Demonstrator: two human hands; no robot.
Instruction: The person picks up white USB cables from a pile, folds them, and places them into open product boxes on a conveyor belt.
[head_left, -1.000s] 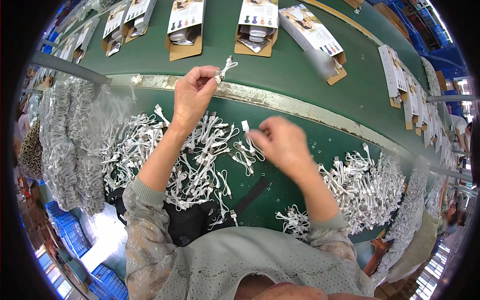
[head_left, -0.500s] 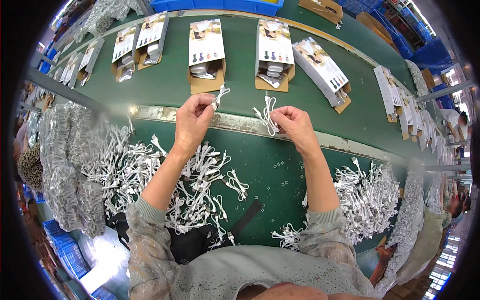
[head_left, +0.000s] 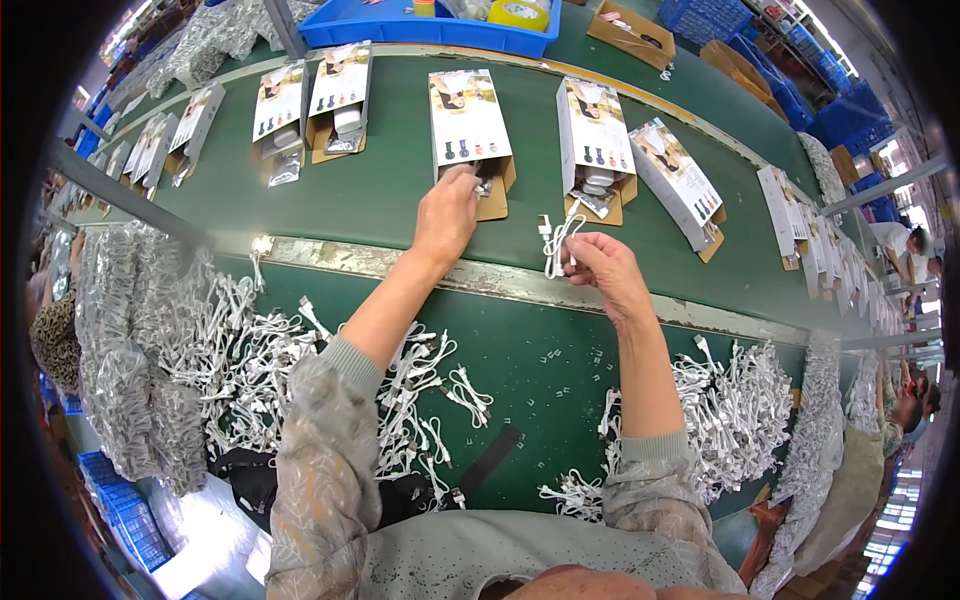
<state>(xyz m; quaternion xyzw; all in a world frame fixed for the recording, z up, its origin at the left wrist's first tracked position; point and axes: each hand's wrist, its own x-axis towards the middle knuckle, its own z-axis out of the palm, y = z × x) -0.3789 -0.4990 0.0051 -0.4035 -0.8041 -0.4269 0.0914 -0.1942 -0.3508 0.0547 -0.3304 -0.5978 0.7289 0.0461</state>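
Observation:
My left hand [head_left: 446, 218] reaches to the open near end of a printed white box [head_left: 468, 115] on the green belt. Its fingers are closed at the box mouth, and what they hold is hidden. A bundled white USB cable [head_left: 552, 246] hangs from my right hand [head_left: 607, 268], pinched between thumb and fingers. Just beyond that hand lies another printed box [head_left: 594, 120] with its cardboard flap open; a white item and a silvery packet show inside. A tilted box [head_left: 672, 178] rests to its right.
Heaps of white cables lie on the near table, a left pile [head_left: 250, 345] and a right pile [head_left: 735, 415]. A metal rail [head_left: 350, 258] separates table and belt. More boxes [head_left: 340, 85] line the belt. A blue tray [head_left: 380, 32] stands beyond; bagged goods [head_left: 140, 350] are stacked at left.
My left hand has moved forward and right to the box mouth; the cable it held is now out of sight. The boxes have shifted right. My right hand still holds its cable.

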